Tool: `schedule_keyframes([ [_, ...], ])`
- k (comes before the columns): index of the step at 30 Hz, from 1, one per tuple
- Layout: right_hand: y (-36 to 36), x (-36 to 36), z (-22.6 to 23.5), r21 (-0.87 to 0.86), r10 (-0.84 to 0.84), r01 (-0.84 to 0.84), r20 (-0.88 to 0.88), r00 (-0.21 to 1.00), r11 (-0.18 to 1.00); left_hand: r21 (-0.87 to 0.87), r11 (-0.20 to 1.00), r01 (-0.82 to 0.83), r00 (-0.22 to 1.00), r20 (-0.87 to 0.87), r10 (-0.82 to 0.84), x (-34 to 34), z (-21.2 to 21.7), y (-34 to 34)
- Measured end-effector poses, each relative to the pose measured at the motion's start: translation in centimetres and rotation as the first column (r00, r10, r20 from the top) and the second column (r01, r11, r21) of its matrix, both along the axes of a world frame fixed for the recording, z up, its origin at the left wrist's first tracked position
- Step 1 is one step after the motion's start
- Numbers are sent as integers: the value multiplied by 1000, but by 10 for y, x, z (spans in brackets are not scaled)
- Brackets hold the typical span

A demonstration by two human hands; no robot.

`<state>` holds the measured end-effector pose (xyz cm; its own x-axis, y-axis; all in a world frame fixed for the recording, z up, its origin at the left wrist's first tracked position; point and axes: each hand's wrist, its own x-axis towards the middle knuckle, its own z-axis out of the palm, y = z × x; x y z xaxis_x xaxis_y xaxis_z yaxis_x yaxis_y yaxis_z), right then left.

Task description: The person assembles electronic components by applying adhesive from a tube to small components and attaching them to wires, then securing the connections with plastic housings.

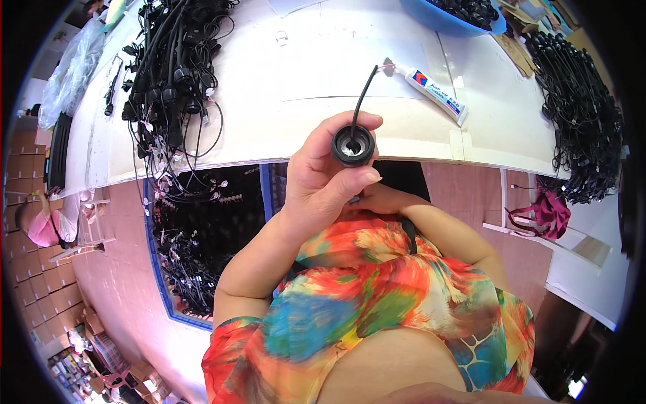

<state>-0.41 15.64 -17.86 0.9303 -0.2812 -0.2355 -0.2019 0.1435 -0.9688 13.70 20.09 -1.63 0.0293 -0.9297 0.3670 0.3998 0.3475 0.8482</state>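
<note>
My left hand is raised in front of my chest, just at the near edge of the white desk, and its fingers are curled narrowly around a round black lamp socket, thumb below and forefinger over the top. The socket's open mouth faces up toward me, showing a pale inside, and its black cable runs out of it up and away across the desk, so the long axis points away from me, tilted slightly right. My right hand sits just under and behind the left, mostly hidden by it, so I cannot tell whether its fingers are closed or what they touch. Beyond the cable's end a white glue tube with a red and blue label lies slantwise on the desk, its nozzle pointing left toward the cable tip. To the left a tangled heap of black socket cords spills over the desk edge, and more of them fill a blue-rimmed crate on the floor below. On the right another bundle of black cords lies along the desk, and a blue basin of black parts stands at the far edge. A magenta bag hangs at a stand to my right.
</note>
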Motion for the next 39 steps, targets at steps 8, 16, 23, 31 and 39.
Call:
schedule_keyframes([
  [8, -9, -20, -37, -372, -131, 111, -28, 991, 922, -19, 1000, -15, 997, 80, 17, -9, 7, -13],
  [16, 4, -9, -20, -203, -235, 256, 122, 964, 945, 67, 997, 45, 999, 16, -46, -17, 1, -13],
  [23, 4, -13, -83, -176, -236, 236, 18, 971, 956, 72, 997, 32, 985, 166, -43, -12, 9, -8],
  [31, -3, -12, -42, -382, -359, 332, 1, 933, 863, 107, 992, 62, 972, 218, -84, 3, 4, -7],
  [39, -2, -15, 26, -565, -268, 95, -232, 935, 819, -49, 998, -38, 993, 108, 43, 23, 4, -2],
])
